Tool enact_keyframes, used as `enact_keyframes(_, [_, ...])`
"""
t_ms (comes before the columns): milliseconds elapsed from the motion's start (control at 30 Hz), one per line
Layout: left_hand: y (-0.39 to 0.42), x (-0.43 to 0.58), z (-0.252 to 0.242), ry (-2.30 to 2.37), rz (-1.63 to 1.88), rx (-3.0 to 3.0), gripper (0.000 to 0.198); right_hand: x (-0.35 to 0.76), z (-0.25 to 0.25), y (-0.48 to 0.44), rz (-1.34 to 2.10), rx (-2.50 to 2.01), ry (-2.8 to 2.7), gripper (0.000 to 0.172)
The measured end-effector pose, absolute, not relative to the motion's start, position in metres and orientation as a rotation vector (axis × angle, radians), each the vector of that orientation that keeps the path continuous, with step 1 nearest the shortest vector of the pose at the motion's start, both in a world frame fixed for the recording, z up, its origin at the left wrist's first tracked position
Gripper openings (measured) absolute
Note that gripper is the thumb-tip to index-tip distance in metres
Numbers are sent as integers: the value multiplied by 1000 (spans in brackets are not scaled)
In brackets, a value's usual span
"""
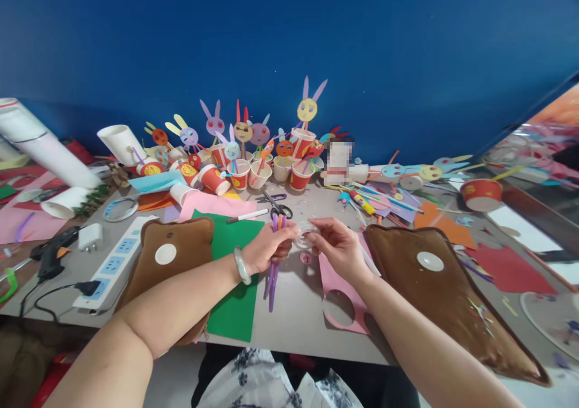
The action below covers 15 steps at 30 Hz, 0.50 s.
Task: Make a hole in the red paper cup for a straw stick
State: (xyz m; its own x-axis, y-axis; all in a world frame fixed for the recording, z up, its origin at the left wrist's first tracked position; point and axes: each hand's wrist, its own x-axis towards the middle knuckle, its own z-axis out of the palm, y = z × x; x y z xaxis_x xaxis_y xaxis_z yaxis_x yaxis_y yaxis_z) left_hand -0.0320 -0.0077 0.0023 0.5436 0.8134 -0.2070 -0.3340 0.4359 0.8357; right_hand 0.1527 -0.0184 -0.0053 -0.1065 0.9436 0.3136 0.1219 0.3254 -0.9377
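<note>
My left hand (270, 251) is closed around a bundle of purple and orange straws (274, 275) that hangs down below the fist. A pale bangle sits on that wrist. My right hand (337, 245) pinches a clear roll of tape (306, 234) held between both hands, just above the grey table (294, 311). A pink paper sheet with a round hole cut out (338, 302) lies under my right wrist. Green paper (235, 275) lies under my left forearm.
Two brown plush pads, one at the left (167, 263) and one at the right (447, 293), flank my arms. Red paper cups with paper bunny heads (253, 166) crowd the back. Scissors (275, 206), a pen, a power strip (115, 260), a glue gun (52, 254) and paper scraps lie around.
</note>
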Motion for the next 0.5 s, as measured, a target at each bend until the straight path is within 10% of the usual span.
enact_keyframes(500, [-24,-27,22,890,1034,1231,34,164,8,-26,60,-808,-1871,16])
